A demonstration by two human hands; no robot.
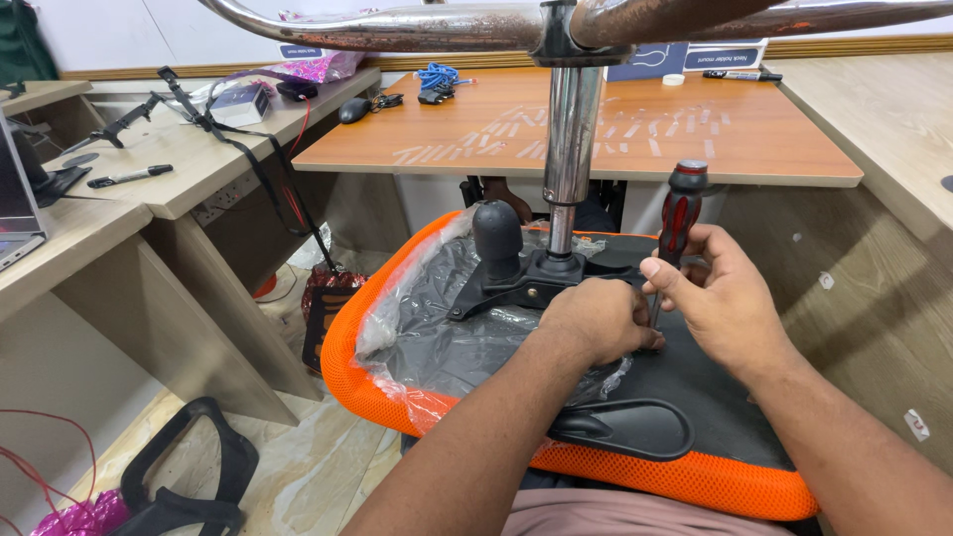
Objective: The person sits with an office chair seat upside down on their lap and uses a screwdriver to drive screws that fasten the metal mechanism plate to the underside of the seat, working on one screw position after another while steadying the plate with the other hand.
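Screwdriver (679, 213), red-and-black handle, stands upright at centre right of the frame, tip down on the underside of an upturned chair seat (695, 377). Right hand (720, 298) grasps its shaft and lower handle. Left hand (599, 318) clenched beside the tip, resting on the seat. Seat: black underside, orange mesh rim, clear plastic wrap on the left half, chrome post (570, 139) rising to rusty legs along the top edge. Beyond, an orange-brown desk (754, 139) with tape strips; pale desks at left; marbled floor (318, 467) lower left.
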